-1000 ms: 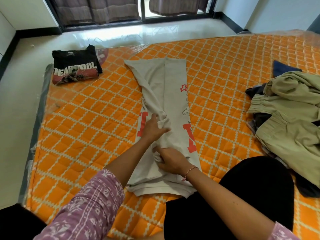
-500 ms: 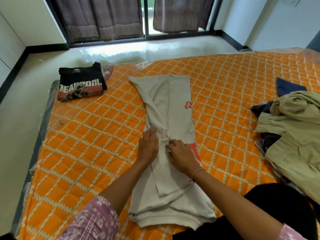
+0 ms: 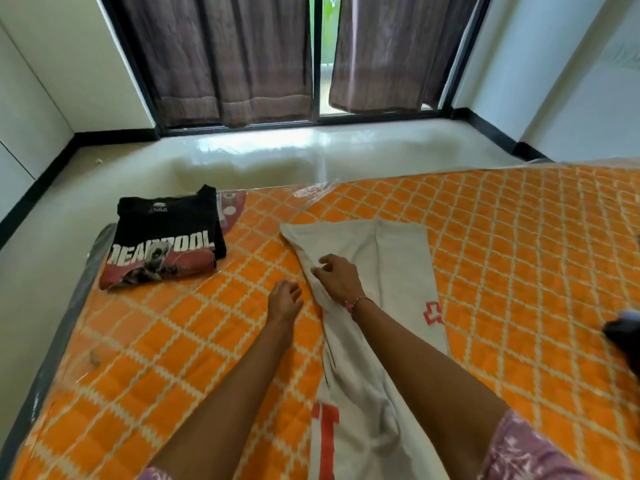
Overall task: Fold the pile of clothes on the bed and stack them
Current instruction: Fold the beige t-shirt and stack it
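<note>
A person's right hand [image 3: 337, 278] pinches the folded edge of a grey shirt [image 3: 391, 271] on the bed [image 3: 519, 244], squaring its fold, while the left hand [image 3: 284, 299] hovers beside the shirt, fingers loosely curled, empty.

I am in a bedroom at home; I lean over a mattress [image 3: 502, 244] with an orange quilted cover (wrapped in clear plastic) that lies low by a glossy pale floor [image 3: 277, 157]; brown curtains [image 3: 221, 57] hang to the floor over a dark-framed glass door [image 3: 317, 57]; the walls [image 3: 554, 64] are plain and pale; a folded black shirt [image 3: 166, 237] lies on the mattress corner.
</note>
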{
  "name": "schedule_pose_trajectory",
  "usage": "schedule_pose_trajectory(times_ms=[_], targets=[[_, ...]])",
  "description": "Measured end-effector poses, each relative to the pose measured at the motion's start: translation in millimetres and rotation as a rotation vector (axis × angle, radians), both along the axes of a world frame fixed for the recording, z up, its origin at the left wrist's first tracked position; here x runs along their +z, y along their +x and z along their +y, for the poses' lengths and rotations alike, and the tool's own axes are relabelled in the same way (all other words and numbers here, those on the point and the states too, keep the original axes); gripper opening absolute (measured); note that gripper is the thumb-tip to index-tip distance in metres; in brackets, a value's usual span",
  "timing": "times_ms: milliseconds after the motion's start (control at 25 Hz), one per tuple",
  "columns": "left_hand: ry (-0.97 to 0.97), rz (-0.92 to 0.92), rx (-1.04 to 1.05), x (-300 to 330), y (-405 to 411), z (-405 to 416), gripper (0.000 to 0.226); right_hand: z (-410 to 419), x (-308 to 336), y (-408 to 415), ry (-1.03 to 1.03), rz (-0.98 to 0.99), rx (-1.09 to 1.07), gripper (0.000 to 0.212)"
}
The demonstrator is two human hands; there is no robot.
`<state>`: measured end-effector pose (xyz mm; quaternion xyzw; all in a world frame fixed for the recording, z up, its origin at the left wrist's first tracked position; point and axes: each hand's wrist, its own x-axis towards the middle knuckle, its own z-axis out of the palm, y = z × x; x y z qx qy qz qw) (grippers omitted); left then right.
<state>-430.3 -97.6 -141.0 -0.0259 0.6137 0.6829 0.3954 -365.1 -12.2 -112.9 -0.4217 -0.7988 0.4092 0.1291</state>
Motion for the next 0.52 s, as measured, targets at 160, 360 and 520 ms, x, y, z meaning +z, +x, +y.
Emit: schedule_pose_trajectory(times_ms=[160,360,520], targets=[[0.125,-0.033,-0.041,-0.7,-20.4,37.5,0.043,35.6,-21.9,-56.5,-0.139,-0.023,-0.082,0.019],[-0.060,0.158,-0.077,-7.9,-46.8,86.7,0.047,84.6,-18.3,-36.3,-0.413,0.360,-0.177,0.020],[-0.264,0.205,-0.178,-11.5,-45.9,133.3,0.059,124.4,-31.2,35.2,-0.693,0.676,-0.517,0.019]])
